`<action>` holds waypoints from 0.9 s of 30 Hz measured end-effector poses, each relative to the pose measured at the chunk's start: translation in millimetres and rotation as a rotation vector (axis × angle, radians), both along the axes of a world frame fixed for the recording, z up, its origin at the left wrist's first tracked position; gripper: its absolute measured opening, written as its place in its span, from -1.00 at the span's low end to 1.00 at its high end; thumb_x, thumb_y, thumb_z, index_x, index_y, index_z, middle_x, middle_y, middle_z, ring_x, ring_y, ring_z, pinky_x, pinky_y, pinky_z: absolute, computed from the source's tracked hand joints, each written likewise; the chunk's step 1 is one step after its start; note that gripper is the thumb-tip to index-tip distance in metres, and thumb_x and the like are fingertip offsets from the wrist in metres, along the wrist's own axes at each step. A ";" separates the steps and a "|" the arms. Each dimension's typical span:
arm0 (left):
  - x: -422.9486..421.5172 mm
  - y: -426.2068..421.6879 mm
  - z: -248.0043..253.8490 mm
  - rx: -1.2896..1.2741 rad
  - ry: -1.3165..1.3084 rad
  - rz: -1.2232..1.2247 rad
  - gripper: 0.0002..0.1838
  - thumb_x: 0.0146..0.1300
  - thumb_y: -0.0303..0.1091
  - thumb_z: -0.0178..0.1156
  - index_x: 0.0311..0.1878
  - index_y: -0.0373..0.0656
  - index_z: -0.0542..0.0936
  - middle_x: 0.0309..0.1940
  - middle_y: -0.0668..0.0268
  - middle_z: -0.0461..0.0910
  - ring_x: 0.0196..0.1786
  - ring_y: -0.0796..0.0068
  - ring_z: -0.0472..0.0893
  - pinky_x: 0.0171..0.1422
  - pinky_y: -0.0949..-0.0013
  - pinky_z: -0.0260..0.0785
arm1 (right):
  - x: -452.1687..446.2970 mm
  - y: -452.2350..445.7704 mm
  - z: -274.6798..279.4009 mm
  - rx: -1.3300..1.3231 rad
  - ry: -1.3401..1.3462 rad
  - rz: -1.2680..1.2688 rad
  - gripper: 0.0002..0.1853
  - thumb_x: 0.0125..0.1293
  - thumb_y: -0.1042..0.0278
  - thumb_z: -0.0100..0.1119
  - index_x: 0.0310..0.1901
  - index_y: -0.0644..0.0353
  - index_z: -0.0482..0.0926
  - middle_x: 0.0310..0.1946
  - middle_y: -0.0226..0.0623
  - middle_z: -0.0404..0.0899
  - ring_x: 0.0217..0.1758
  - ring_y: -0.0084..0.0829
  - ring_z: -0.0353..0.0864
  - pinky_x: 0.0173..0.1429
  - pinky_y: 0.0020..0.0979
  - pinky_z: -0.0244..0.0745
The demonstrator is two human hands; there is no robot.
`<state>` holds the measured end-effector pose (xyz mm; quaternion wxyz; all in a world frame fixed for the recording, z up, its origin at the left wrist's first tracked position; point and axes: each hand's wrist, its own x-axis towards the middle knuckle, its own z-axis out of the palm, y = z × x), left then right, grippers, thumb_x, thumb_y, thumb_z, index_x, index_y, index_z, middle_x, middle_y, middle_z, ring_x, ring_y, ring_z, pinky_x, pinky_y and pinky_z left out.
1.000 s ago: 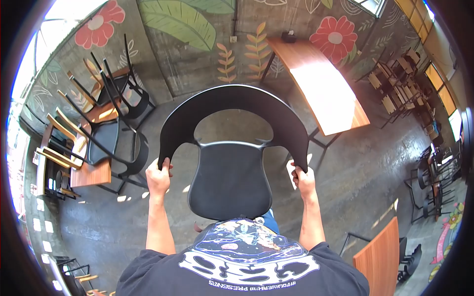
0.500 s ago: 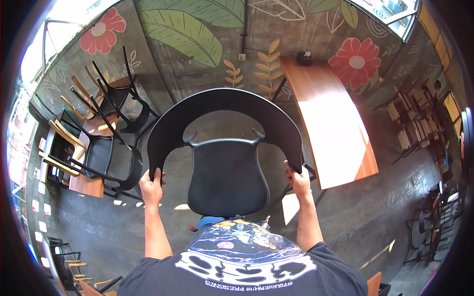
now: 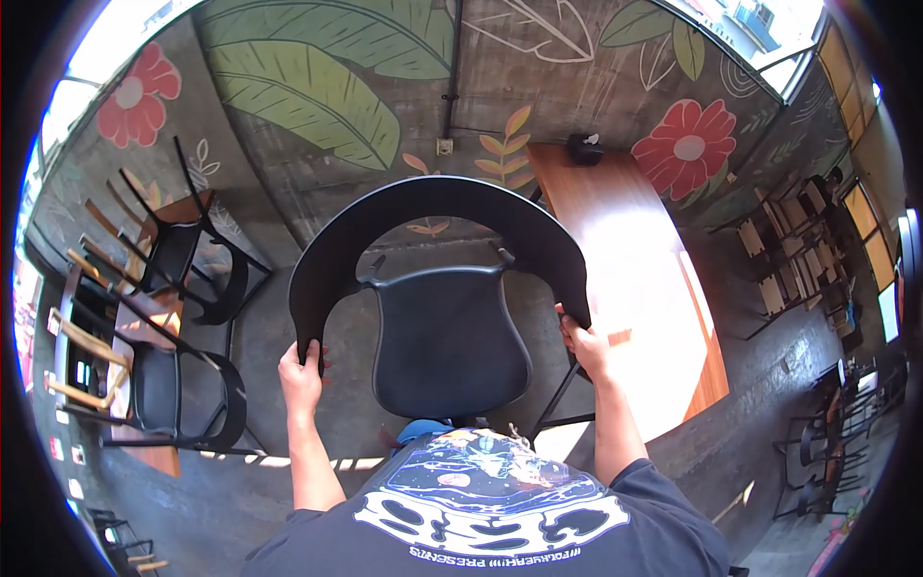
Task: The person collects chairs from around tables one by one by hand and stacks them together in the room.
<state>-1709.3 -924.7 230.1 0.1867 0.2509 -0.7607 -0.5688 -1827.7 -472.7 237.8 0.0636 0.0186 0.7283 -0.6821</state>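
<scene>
holding the black chair near a wooden table.

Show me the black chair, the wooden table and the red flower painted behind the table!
Black chair [image 3: 452, 341]: head view, middle of its seat.
Wooden table [image 3: 646, 288]: head view, shiny top.
Red flower [image 3: 688, 147]: head view, pale centre.

Single head cam, round wide-angle view. Sits above the T-shirt side of the black chair, close in, facing forward and steeply down; painted concrete wall beyond chair.
</scene>
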 end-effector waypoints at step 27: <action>-275.6 36.4 -258.7 0.206 -0.615 0.502 -0.66 0.47 -0.26 0.09 -0.24 -0.43 0.58 -0.36 0.17 0.64 -0.37 0.46 0.60 -0.26 0.30 0.44 | -630.5 -213.2 -166.8 0.849 -0.063 1.027 -0.63 0.38 0.16 0.14 -0.39 0.36 0.61 -0.54 -0.16 0.65 -0.53 -0.32 0.64 -0.32 -0.25 0.52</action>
